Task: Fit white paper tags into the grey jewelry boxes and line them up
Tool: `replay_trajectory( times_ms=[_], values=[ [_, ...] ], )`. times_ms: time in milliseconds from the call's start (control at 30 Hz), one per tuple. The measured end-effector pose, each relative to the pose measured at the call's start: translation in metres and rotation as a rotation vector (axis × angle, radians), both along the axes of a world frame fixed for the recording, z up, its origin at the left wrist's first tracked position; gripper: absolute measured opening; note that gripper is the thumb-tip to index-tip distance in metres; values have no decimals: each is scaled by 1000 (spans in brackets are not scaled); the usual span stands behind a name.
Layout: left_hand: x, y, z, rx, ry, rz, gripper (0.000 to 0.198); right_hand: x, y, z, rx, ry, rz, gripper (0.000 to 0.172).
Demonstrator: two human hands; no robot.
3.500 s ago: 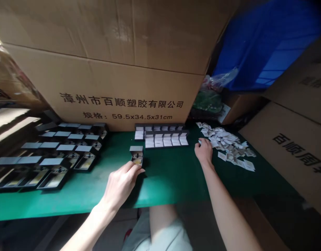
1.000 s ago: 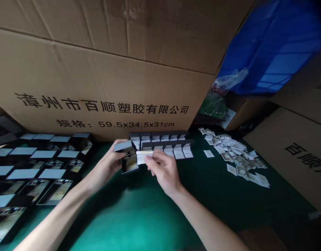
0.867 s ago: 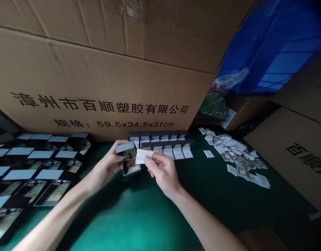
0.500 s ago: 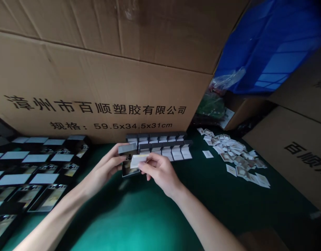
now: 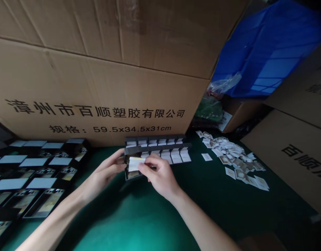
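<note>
My left hand (image 5: 110,166) grips the left side of a small black box (image 5: 134,175) whose lid stands open. Between the thumb and fingers of my right hand (image 5: 159,170) is a small white packet (image 5: 135,163) with a yellowish top edge. That packet is over the box's opening and covers much of the inside. Directly behind, two rows of open black boxes (image 5: 173,153) hold white pieces.
Many open black boxes with pale lids (image 5: 41,183) line the left of the green table (image 5: 139,223). On the right lies a heap of small white packets (image 5: 233,153). A large cardboard carton (image 5: 103,83) stands behind; a blue bin (image 5: 270,52) is at upper right.
The packet in my right hand has shifted slightly left over the box. The box lid's pale face no longer shows as brightly. My left hand keeps its hold.
</note>
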State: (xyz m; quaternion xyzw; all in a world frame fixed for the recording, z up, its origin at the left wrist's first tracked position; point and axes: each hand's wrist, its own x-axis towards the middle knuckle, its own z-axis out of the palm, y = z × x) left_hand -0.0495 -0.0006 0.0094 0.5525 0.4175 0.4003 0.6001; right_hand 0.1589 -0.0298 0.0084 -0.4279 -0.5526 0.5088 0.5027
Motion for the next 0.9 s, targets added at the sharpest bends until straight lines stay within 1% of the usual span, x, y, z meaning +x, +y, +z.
replay_trajectory(
  times_ms=[167,333,500,600,667,733,900],
  values=[
    [3,-6,4,-6,74,84,59,-2,-1,-2,19,-10,-25,14],
    [2,-4,4,3,60,5,61,-1,0,-1,30,-33,-95,13],
    [6,-6,8,-56,-7,-52,63,0,0,1,67,-70,-82,12],
    [9,-9,12,-80,-51,-42,61,0,-1,0,95,-89,-91,12],
    [9,-11,13,-79,-60,-25,61,0,-1,-1,127,-120,-102,9],
    [9,-11,12,-60,-53,-20,62,0,-1,-2,175,-163,-106,7],
    [4,-5,3,20,19,-83,63,2,-1,-2,304,-293,-132,12]
  ],
)
